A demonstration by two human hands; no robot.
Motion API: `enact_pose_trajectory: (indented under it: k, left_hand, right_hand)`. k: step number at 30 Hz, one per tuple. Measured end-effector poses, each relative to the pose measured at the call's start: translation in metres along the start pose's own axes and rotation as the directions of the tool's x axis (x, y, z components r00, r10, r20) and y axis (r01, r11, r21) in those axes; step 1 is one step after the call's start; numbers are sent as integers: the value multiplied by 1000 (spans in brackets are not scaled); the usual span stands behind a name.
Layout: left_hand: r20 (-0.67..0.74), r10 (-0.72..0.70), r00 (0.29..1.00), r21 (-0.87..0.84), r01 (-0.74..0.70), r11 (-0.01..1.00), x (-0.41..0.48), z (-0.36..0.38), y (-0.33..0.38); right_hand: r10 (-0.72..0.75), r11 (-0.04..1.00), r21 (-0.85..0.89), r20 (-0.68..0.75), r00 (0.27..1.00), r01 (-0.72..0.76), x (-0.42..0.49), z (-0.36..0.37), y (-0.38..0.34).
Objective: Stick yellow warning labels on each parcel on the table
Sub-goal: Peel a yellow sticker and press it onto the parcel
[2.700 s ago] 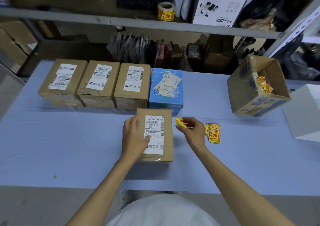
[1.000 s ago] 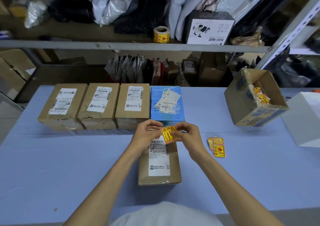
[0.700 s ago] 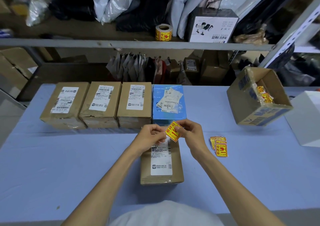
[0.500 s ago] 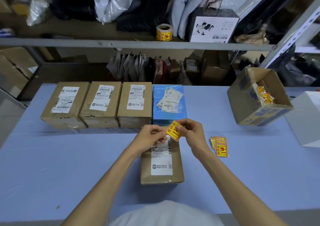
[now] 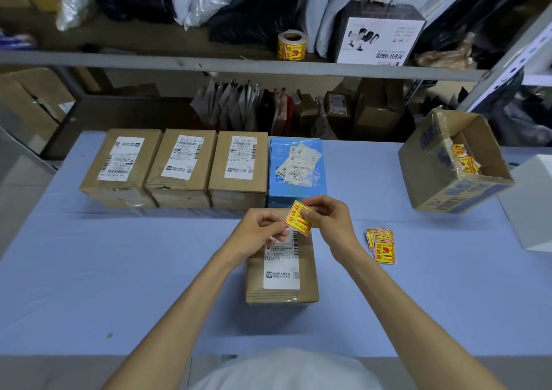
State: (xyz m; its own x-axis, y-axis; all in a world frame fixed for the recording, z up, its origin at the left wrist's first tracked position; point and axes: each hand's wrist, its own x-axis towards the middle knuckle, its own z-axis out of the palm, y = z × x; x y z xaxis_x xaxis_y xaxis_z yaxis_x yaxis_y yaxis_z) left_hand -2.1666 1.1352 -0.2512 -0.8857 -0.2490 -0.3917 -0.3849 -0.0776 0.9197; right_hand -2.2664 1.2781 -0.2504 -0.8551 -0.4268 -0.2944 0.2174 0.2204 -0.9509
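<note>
A brown parcel [image 5: 282,282] with a white shipping slip lies in front of me on the blue table [image 5: 119,270]. Above its far end my right hand [image 5: 328,219] pinches a yellow and red warning label [image 5: 298,219] by its top corner. My left hand [image 5: 260,234] pinches the label's lower left edge or its backing; which one I cannot tell. Behind stand three brown parcels [image 5: 182,168] and a blue parcel [image 5: 295,171] in a row. A small pile of loose labels [image 5: 382,244] lies to the right.
An open cardboard box [image 5: 454,162] holding more labels stands at the right, tilted. A white box [image 5: 534,201] sits at the right edge. A label roll [image 5: 292,45] stands on the shelf behind, among bags and boxes.
My right hand lifted a label from beside the pile and brought it over the near parcel. My left hand left the parcel's top and joined it at the label. The label has tilted slightly since.
</note>
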Motion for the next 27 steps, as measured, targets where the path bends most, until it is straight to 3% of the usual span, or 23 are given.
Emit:
enact_pose_trajectory:
  k: [16,20,23,27]
  left_hand:
    - [-75,-28,997,18,30,999,-15,0,-4]
    - [-98,-26,995,-38,22,999,-16,0,-8]
    - [-118,-23,993,-52,17,999,-17,0,-9]
    - [-137,1,991,-75,-11,997,-17,2,-9]
  right_hand:
    - [-31,996,-79,47,998,35,-7,5,1]
    - [-291,877,-418,-63,955,239,-15,9,10]
    - [-508,717,-554,0,861,423,-21,10,12]
    - [-461,710,-507,190,867,489,-28,17,11]
